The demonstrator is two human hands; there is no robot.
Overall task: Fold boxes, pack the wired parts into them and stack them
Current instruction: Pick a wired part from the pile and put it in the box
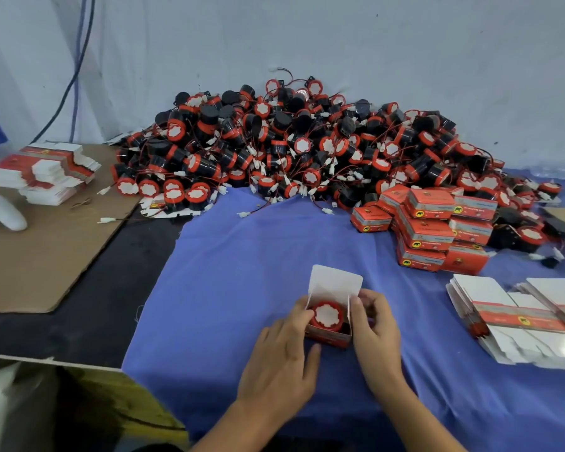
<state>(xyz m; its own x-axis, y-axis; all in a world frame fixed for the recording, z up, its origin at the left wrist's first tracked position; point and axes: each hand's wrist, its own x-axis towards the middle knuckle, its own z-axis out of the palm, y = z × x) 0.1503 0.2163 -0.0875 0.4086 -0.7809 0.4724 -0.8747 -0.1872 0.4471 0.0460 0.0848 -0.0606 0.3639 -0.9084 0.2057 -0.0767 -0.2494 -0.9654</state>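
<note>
A small red box (331, 337) stands on the blue cloth (229, 272), its white lid flap (335, 283) raised. Inside sits a round red-and-black wired part (327, 315), white face up. My left hand (284, 357) grips the box's left side, fingers curled at its left flap. My right hand (374, 331) holds the right side and pinches the right flap. A big heap of wired parts (291, 145) lies against the back wall. Packed red boxes (434, 223) are stacked at the right.
Flat unfolded boxes (519, 318) lie in a pile at the right edge, and more flat boxes (46, 171) sit at the far left on brown cardboard (40, 256). A white object (4, 213) rests there too. Cables (75, 73) hang on the wall.
</note>
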